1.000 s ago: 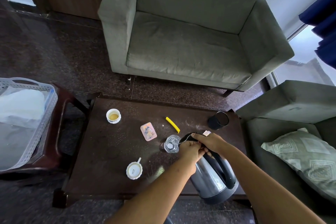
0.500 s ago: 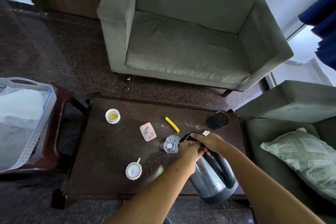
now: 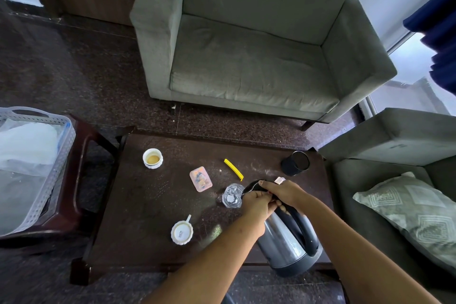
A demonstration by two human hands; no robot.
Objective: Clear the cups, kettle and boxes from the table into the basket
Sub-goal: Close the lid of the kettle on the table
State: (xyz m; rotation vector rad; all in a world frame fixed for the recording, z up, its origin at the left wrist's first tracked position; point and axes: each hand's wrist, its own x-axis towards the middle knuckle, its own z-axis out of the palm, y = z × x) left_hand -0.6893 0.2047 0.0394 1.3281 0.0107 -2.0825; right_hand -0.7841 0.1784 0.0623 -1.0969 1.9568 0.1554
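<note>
A steel kettle (image 3: 283,247) with a black handle and base stands at the near right of the dark table (image 3: 148,205). My left hand (image 3: 256,205) and my right hand (image 3: 283,192) both rest on its black lid and handle top. A clear glass (image 3: 232,196) stands just left of the hands. A white cup with tea (image 3: 152,158) is at the far left, a white upturned cup (image 3: 182,232) near the front, a black cup (image 3: 295,163) at the far right. A pink box (image 3: 200,178) lies mid-table. The grey basket (image 3: 44,180) sits on a stool at left.
A yellow clip (image 3: 233,169) lies on the table behind the glass. A brown plastic stool (image 3: 81,180) carries the basket, which holds a clear plastic bag. A grey armchair (image 3: 246,44) stands beyond the table; another sofa with a patterned pillow (image 3: 407,217) is at right.
</note>
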